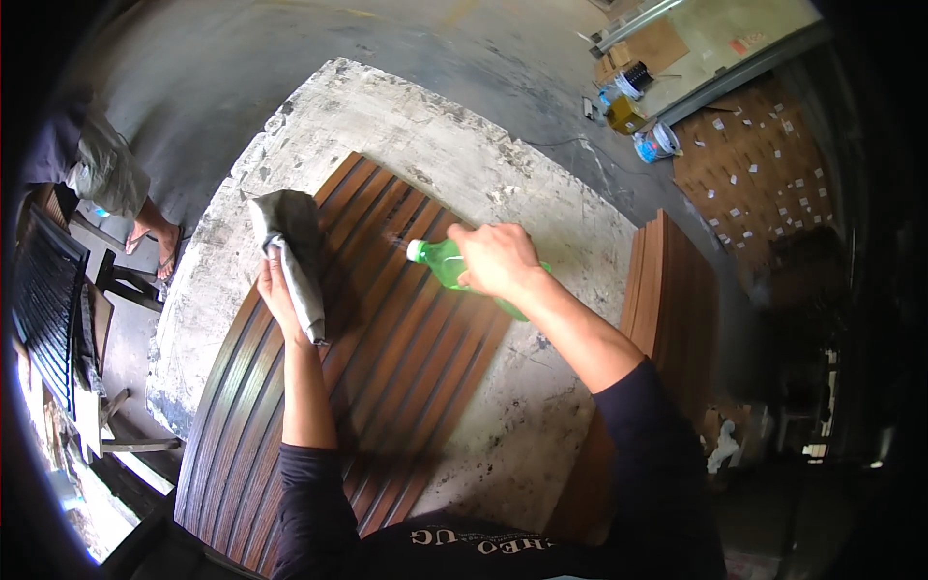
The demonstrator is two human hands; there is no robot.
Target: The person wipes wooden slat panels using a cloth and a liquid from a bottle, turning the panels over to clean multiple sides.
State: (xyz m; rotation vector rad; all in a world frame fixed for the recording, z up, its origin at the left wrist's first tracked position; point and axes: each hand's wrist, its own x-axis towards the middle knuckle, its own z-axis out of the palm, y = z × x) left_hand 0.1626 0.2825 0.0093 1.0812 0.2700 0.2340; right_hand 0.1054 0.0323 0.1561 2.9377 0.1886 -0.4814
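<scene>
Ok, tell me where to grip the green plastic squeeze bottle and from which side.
Grip the green plastic squeeze bottle around its soft middle from above, as the right hand does. It lies tilted, its white nozzle aimed at the brown ribbed wooden panel, so the body is the widest, most squeezable part.

Ribbed brown wooden slat panel (387,319) with a slight sheen, translucent green plastic bottle (454,268), limp grey cloth rag (293,253), rough, stained pale concrete slab (425,135)
</scene>
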